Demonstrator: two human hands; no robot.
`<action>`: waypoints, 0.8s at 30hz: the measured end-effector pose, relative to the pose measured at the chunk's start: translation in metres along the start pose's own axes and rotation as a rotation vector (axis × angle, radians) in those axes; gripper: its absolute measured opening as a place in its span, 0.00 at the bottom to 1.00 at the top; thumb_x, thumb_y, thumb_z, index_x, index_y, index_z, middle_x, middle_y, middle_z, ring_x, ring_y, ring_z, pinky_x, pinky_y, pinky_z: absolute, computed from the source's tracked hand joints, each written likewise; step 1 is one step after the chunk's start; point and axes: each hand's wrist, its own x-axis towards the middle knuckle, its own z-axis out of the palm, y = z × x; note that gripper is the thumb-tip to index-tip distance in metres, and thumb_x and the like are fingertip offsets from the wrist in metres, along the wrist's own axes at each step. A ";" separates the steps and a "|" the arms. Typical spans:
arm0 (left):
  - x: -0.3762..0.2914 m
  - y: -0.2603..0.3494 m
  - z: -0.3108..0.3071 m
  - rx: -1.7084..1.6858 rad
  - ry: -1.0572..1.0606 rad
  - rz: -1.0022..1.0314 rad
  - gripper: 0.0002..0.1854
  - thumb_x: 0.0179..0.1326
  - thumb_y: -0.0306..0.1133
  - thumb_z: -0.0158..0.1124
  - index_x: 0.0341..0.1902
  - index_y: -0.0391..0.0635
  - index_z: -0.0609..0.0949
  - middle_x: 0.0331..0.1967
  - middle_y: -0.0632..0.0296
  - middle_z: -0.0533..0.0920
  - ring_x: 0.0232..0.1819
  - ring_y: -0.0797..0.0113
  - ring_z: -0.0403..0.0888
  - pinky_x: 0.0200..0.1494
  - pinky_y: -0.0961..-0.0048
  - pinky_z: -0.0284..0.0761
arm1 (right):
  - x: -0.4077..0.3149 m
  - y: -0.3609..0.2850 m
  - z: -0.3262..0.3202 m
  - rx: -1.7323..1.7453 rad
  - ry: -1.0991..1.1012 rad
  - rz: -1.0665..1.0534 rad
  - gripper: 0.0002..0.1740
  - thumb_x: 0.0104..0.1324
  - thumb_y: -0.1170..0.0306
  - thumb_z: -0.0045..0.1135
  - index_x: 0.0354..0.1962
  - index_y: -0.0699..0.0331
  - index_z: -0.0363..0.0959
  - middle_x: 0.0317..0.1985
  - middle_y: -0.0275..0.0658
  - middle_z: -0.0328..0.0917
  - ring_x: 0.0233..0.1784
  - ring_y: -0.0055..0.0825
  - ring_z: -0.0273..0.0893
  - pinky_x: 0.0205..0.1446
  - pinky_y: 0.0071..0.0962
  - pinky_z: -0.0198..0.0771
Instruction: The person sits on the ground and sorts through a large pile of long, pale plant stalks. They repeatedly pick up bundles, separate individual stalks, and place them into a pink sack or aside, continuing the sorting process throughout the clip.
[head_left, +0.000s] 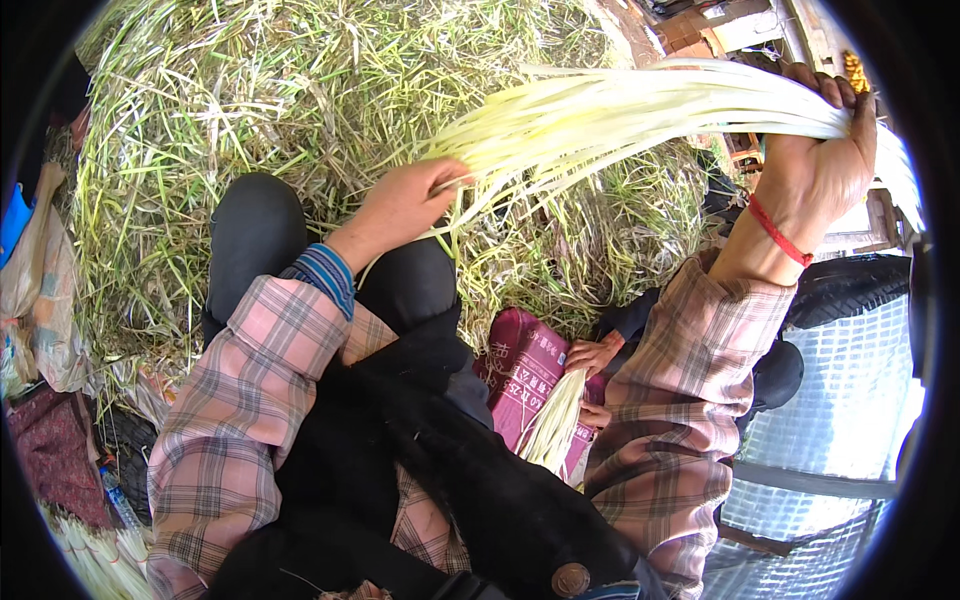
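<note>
A long bunch of pale yellow-green leaves, like blanched chives, stretches across the upper right. My right hand, raised at the far right, grips it by the whiter stalk part, and the stalk ends hang beyond the fist. At the loose leaf tips is my left hand, above my dark-clad knees, with thumb and fingers pinched together on some thin leaves. Exactly how many leaves it holds is hidden. Loose green and dry leaves lie in a thick heap under and beyond both hands.
Another person's hands hold a pale bunch over a maroon printed sack, lower right of centre. Tied pale bunches lie at lower left, below a dark red cloth. White gridded sheeting spreads at the right.
</note>
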 end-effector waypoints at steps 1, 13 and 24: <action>-0.005 -0.009 -0.010 0.296 -0.086 -0.040 0.15 0.49 0.29 0.56 0.44 0.47 0.74 0.29 0.61 0.77 0.28 0.68 0.75 0.33 0.75 0.70 | -0.004 -0.001 0.000 -0.010 -0.008 -0.004 0.10 0.63 0.68 0.35 0.27 0.66 0.60 0.21 0.37 0.60 0.26 0.28 0.61 0.41 0.35 0.58; 0.007 0.082 -0.055 -0.173 0.119 0.490 0.24 0.43 0.19 0.45 0.47 0.48 0.74 0.45 0.66 0.75 0.44 0.76 0.71 0.41 0.81 0.67 | -0.020 -0.009 0.012 0.047 -0.072 0.044 0.09 0.62 0.70 0.37 0.26 0.66 0.60 0.22 0.37 0.61 0.25 0.24 0.60 0.38 0.29 0.56; 0.035 0.101 -0.031 -0.186 0.292 0.485 0.11 0.54 0.30 0.57 0.40 0.38 0.76 0.30 0.64 0.79 0.30 0.83 0.74 0.36 0.83 0.71 | -0.033 0.002 0.040 -0.033 -0.128 -0.014 0.11 0.62 0.71 0.34 0.26 0.70 0.61 0.22 0.39 0.61 0.26 0.25 0.60 0.39 0.29 0.58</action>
